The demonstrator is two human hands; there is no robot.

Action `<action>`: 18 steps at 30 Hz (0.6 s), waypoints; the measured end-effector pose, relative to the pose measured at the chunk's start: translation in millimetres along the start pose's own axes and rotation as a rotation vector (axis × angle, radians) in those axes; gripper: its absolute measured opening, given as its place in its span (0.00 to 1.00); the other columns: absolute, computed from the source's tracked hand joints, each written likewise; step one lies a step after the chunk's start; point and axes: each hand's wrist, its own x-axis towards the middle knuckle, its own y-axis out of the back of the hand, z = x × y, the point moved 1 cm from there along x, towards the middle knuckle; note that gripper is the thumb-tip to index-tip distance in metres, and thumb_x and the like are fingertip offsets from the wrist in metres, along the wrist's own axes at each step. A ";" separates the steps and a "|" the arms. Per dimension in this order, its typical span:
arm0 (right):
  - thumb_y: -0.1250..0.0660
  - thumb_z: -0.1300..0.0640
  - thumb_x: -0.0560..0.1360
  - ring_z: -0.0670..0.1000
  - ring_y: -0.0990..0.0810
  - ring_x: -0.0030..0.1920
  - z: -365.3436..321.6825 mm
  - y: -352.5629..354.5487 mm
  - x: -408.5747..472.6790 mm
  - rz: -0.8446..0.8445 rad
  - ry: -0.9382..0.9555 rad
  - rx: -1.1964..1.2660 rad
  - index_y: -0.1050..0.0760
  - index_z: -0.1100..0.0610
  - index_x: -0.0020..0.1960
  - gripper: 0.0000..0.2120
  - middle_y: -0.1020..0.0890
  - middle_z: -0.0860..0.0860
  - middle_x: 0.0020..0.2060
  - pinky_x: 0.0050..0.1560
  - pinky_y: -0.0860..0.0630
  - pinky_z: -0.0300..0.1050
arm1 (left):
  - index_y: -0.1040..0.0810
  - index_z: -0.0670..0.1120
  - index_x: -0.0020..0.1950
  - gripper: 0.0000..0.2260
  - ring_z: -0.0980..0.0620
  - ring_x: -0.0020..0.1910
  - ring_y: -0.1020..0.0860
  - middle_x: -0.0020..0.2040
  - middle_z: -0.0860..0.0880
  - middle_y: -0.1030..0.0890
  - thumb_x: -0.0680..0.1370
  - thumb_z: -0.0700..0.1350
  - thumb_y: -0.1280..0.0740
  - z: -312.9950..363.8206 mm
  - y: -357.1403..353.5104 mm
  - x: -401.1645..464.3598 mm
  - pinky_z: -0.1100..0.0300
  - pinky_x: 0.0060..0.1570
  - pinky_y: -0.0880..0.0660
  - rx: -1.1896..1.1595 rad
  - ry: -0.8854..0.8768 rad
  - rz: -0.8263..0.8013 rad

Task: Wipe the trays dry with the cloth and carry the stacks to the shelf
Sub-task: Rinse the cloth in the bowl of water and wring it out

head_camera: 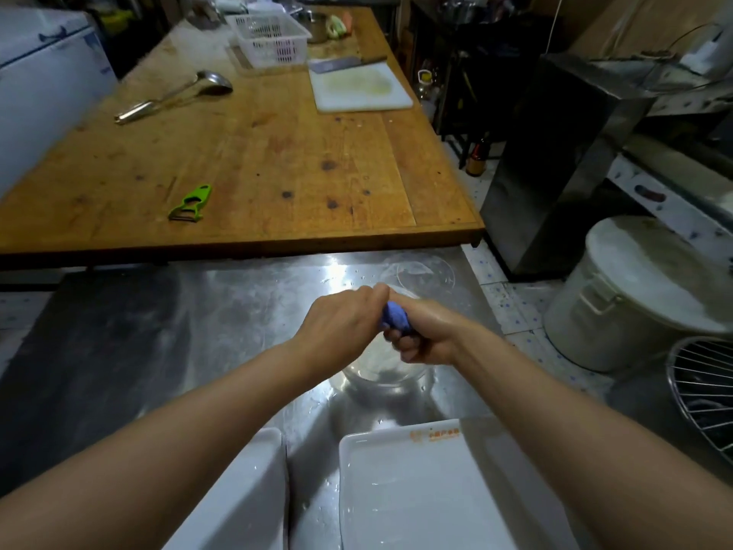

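Observation:
Both hands grip a twisted blue cloth (394, 318) above a clear glass bowl (386, 377) on the steel counter (222, 311). My left hand (341, 321) closes over the cloth's far end and my right hand (426, 335) clenches its near end. A wet white tray (428, 494) with an orange logo lies on the counter at the bottom right. A second white tray (250, 498) sits at the bottom centre, partly hidden by my left forearm.
A wooden table (254, 152) beyond the counter holds a green peeler (191, 203), a ladle (178, 93), a white basket (269, 39), and a cutting board (361, 87) with a cleaver. A lidded white pot (634, 295) and wire rack (706, 391) stand at right.

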 end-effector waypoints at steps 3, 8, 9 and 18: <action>0.42 0.44 0.78 0.46 0.38 0.22 -4.1 -4.9 0.0 0.306 0.276 -0.154 0.31 0.55 0.29 0.23 0.32 0.50 0.23 0.25 0.42 0.39 | 0.33 0.45 0.49 0.14 0.48 0.34 0.28 0.35 0.53 0.29 0.79 0.56 0.40 0.3 -1.6 3.0 0.57 0.30 0.42 -0.400 0.181 -0.058; 0.45 0.53 0.81 0.54 0.26 0.36 -3.6 -7.8 -1.3 0.579 0.612 -0.636 0.24 0.58 0.33 0.21 0.23 0.55 0.30 0.39 0.32 0.47 | 0.28 0.45 0.33 0.21 0.52 0.29 0.31 0.28 0.50 0.29 0.80 0.55 0.44 3.0 -4.6 17.5 0.63 0.26 0.38 -0.675 0.473 -0.195; 0.45 0.55 0.81 0.56 0.25 0.37 -2.6 -8.0 -1.5 0.593 0.658 -0.697 0.21 0.60 0.37 0.20 0.22 0.55 0.31 0.40 0.32 0.48 | 0.27 0.43 0.33 0.23 0.52 0.25 0.33 0.25 0.50 0.31 0.81 0.55 0.45 2.5 -7.5 18.8 0.64 0.23 0.39 -0.786 0.563 -0.248; 0.50 0.57 0.82 0.53 0.32 0.37 -5.8 -8.2 19.3 0.598 0.855 -1.003 0.23 0.67 0.46 0.20 0.21 0.63 0.37 0.41 0.38 0.45 | 0.35 0.45 0.30 0.23 0.56 0.15 0.45 0.19 0.53 0.43 0.82 0.55 0.49 1.2 -17.7 16.2 0.72 0.17 0.48 -1.741 1.144 -0.667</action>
